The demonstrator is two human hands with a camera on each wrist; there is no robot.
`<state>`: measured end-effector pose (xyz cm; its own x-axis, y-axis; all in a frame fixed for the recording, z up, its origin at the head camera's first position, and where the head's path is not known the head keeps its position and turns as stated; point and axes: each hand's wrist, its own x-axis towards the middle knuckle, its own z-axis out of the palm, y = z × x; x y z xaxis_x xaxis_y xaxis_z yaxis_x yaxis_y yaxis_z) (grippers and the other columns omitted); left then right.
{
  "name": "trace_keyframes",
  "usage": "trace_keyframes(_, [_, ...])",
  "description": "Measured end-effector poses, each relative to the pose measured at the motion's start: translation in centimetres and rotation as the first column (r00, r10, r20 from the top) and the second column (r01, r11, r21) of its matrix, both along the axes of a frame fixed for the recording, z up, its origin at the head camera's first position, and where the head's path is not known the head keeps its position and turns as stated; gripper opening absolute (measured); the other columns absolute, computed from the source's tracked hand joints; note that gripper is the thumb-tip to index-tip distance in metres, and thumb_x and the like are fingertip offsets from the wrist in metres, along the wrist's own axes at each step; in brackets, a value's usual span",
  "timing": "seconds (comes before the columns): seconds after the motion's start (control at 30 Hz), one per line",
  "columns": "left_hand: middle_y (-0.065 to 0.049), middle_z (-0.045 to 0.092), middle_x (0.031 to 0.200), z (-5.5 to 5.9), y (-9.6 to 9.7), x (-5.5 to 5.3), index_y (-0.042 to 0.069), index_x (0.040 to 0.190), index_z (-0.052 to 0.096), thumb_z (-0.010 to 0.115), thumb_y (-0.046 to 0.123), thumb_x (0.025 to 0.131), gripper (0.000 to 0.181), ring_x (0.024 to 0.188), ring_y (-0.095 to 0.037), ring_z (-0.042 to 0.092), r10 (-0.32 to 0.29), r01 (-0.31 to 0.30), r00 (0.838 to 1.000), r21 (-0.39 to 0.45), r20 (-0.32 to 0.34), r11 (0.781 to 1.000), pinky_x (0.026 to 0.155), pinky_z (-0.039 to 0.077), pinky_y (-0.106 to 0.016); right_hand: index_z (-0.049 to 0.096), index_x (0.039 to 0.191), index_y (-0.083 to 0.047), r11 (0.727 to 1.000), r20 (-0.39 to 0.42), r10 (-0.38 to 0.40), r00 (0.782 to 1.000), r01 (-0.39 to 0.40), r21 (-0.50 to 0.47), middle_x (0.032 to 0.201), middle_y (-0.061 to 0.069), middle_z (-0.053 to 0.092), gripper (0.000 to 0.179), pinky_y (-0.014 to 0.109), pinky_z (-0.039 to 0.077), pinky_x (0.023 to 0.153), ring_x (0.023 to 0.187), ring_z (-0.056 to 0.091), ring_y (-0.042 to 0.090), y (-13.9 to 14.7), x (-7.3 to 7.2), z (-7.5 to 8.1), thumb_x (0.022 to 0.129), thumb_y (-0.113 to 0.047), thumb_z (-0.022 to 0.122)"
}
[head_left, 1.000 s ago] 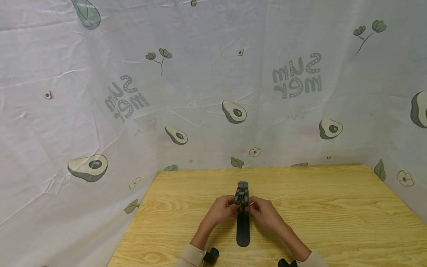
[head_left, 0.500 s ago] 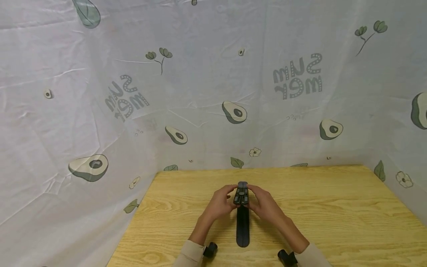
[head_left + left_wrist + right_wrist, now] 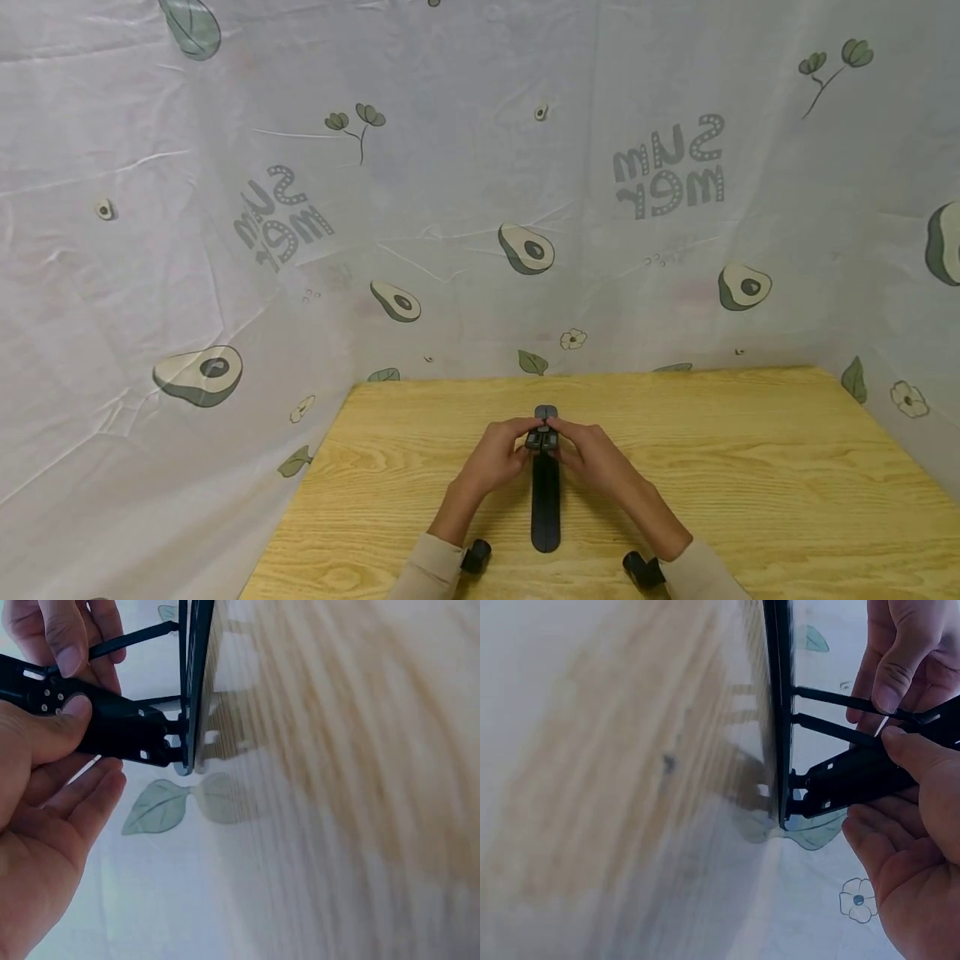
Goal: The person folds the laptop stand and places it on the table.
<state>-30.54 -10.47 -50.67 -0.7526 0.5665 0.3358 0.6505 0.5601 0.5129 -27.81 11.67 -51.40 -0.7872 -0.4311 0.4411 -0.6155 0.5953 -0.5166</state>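
A black folding stand (image 3: 546,508) lies lengthwise on the wooden table, its long narrow base pointing away from me. Toward the far end, a hinged panel (image 3: 120,731) rises from the base, with thin struts (image 3: 832,729) running between panel and base. My left hand (image 3: 493,457) grips the raised panel from the left, thumb (image 3: 64,731) lying on its face and fingers behind. From the other side my right hand (image 3: 596,454) pinches the same panel, thumb (image 3: 915,750) on top and fingers underneath. The fingers partly hide the panel's upper end.
The wood-grain table (image 3: 750,475) stretches out on both sides of the stand. Behind it and at the sides hangs a pale cloth (image 3: 450,167) printed with avocados and leaves. A black wrist camera (image 3: 476,557) sits at my left cuff, another camera (image 3: 643,571) at the right.
Both hands have moved from the near end of the hinged panel to its far end. The panel now looks shorter from above, its angle altered, while the base stays put.
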Motion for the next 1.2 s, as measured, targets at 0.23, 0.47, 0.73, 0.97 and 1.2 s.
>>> trace_keyframes(0.23, [-0.014,0.077,0.132,0.2,0.4,-0.4,0.004,0.137,0.073,0.07,-0.006,0.1,0.038,0.123,-0.028,0.074,0.036,-0.036,0.998,0.012,-0.059,0.999,0.102,0.063,-0.042,0.067,0.143,0.001,0.998,0.004,0.003,1.0,-0.003,0.062,0.11,0.016,0.081,0.044,0.02,0.044,0.067,0.072,0.068,0.006,0.3,-0.9,0.5,0.101,-0.009,0.074])
trace_keyframes(0.47, [-0.014,0.079,0.124,0.2,0.7,-0.8,0.004,0.135,0.075,0.065,-0.005,0.103,0.034,0.112,-0.028,0.079,0.074,-0.072,0.993,0.024,-0.091,0.997,0.091,0.067,-0.038,0.067,0.143,0.002,0.995,0.025,0.053,0.998,-0.055,0.082,0.079,0.009,0.074,0.042,0.018,0.036,0.058,0.054,0.043,-0.003,0.6,-1.8,1.1,0.103,-0.012,0.072])
trace_keyframes(0.73, [-0.013,0.081,0.12,0.2,1.0,-1.2,0.004,0.131,0.077,0.062,-0.008,0.103,0.033,0.109,-0.026,0.08,0.064,-0.061,0.993,0.04,-0.097,0.997,0.089,0.067,-0.036,0.072,0.136,0.001,0.994,0.011,0.027,1.0,-0.028,0.11,0.06,-0.008,0.042,0.034,0.018,0.021,0.054,0.055,0.025,0.0,0.9,-2.5,1.5,0.103,-0.006,0.071])
trace_keyframes(0.97, [-0.014,0.08,0.122,0.4,1.0,-1.1,0.004,0.13,0.077,0.063,-0.01,0.101,0.035,0.11,-0.025,0.079,0.067,-0.065,0.996,0.042,-0.055,0.997,0.087,0.067,-0.034,0.072,0.137,0.001,0.994,-0.002,0.007,1.0,-0.007,0.109,0.085,0.01,0.077,0.034,0.017,0.038,0.057,0.06,0.052,0.004,1.0,-2.4,1.0,0.103,-0.007,0.069])
trace_keyframes(1.2, [-0.014,0.079,0.127,0.3,0.6,-1.0,0.006,0.131,0.078,0.065,-0.007,0.102,0.034,0.116,-0.028,0.077,0.064,-0.066,0.998,0.079,0.029,0.995,0.092,0.067,-0.039,0.073,0.137,-0.001,0.997,-0.005,0.002,1.0,-0.002,0.072,0.107,0.015,0.082,0.034,0.021,0.052,0.066,0.073,0.068,0.01,1.1,-2.1,0.5,0.103,-0.009,0.07])
